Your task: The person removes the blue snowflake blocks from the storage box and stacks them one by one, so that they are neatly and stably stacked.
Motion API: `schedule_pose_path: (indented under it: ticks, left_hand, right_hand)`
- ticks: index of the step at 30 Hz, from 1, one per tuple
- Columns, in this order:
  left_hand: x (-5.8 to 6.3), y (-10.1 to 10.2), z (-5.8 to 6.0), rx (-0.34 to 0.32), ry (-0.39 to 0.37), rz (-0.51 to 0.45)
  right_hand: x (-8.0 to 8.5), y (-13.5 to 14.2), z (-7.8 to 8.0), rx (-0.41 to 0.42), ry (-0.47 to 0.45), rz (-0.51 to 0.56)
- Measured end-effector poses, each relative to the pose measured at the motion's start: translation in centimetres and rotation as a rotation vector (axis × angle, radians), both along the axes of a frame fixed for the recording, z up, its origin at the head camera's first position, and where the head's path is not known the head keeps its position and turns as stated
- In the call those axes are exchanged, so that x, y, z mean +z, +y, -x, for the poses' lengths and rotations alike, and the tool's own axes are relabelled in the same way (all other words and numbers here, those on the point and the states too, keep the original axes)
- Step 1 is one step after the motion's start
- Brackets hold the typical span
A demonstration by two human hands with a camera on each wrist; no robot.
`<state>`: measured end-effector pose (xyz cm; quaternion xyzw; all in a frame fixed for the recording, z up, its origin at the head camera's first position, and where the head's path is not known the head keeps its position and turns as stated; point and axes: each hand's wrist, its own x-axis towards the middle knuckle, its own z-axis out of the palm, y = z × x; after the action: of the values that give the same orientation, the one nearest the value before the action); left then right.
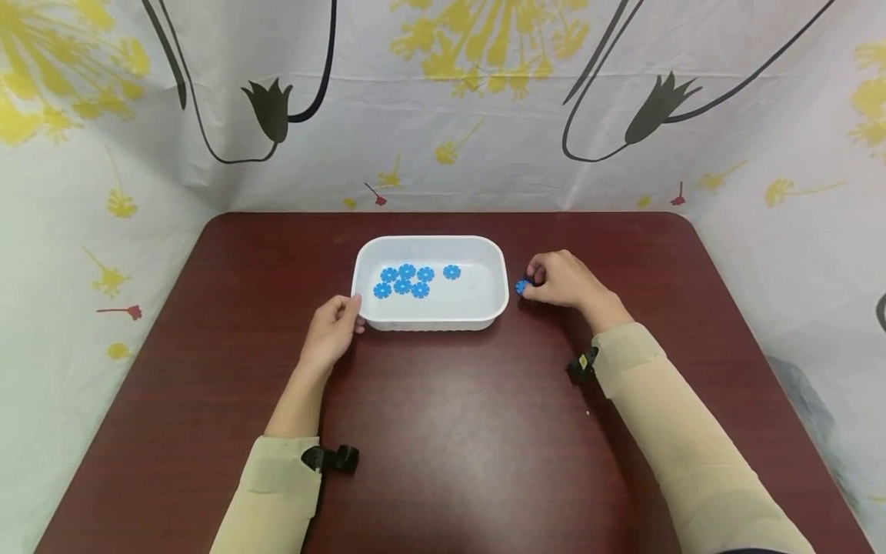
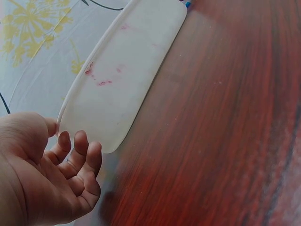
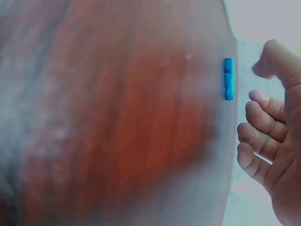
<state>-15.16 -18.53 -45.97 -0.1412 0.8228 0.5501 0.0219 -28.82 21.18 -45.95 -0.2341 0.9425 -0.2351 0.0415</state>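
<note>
A white plastic tray (image 1: 433, 316) sits on the table with several blue flower-shaped discs (image 1: 403, 285) inside, most of them grouped on its left side. My left hand (image 1: 330, 332) grips the tray's left end. In the left wrist view, the thumb of that hand (image 2: 51, 174) lies at the rim, with curled fingers below it, beside the tray's outer wall (image 2: 113, 89). Just right of the tray is another blue disc (image 1: 521, 286), close to my right hand (image 1: 564, 281). In the right wrist view, a gap separates this blue disc (image 3: 229, 79) from the spread thumb and loosely bent fingers (image 3: 256, 136).
The dark red wooden table (image 1: 443, 431) extends around the tray on all sides. Behind it and along both sides hangs a white sheet (image 1: 484, 169) with yellow and grey flower prints. A black wrist mount (image 1: 581, 365) is on the right sleeve, and another (image 1: 332, 458) on the left.
</note>
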Motion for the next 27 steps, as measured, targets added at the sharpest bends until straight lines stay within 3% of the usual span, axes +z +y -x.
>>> schedule_pose_path:
  ticks: [4,13,27]
  left_hand:
    - [0.0,0.0,0.0,0.000,0.008,-0.004]
    - [0.0,0.0,0.1,0.003,0.016,-0.024]
    - [0.1,-0.1,0.1,-0.002,0.024,-0.045]
  right_hand:
    - [0.7,-0.3,0.1,0.010,0.071,0.067]
    - [3.0,-2.2,0.0,-0.002,0.135,0.260]
    - [4.7,-5.5,-0.6,-0.010,0.120,0.344]
